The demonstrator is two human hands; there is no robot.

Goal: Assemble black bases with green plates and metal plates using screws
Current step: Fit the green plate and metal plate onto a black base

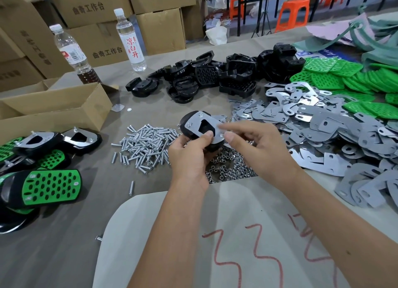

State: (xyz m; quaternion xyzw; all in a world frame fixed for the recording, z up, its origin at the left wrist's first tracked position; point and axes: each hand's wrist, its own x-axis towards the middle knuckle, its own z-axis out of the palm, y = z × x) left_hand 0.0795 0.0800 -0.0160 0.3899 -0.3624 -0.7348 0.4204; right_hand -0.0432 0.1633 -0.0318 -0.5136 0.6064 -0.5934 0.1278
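Our left hand grips the black base, thumb on its metal plate; our right hand pinches at the plate's right-hand screw.

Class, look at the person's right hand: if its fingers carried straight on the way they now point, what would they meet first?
The right hand points left, its fingertips at the edge of the silver metal plate on the black base held by the left hand. It would likely meet that plate first, though depth is unclear.
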